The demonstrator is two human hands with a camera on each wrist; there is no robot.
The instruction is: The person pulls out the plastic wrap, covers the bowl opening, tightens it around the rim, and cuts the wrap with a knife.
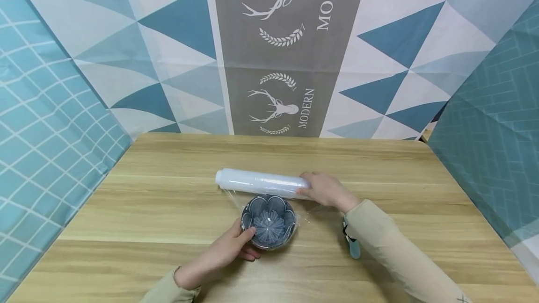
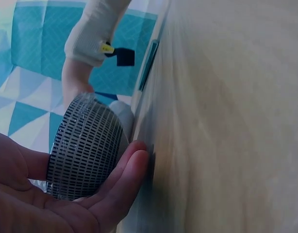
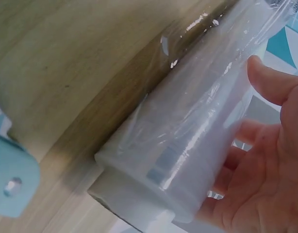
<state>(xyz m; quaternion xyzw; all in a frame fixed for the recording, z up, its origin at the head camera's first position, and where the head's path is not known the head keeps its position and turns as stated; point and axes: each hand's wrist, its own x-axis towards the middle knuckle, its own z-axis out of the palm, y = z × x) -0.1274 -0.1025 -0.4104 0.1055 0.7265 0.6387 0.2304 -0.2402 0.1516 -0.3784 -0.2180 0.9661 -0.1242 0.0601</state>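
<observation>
A dark blue-grey bowl with a petal pattern inside and a dashed pattern outside has clear film over it. My left hand holds its left side, thumb at the rim and fingers along the outer wall. Just behind the bowl lies a thick roll of cling film, and a transparent sheet stretches from it to the bowl. The right hand grips the right part of this roll, with the thumb on the near side and the other fingers round the far side.
A tool with a teal handle lies on the wooden table, partly hidden under the right sleeve. Patterned cloth hangs behind the table, with teal cloths at both sides.
</observation>
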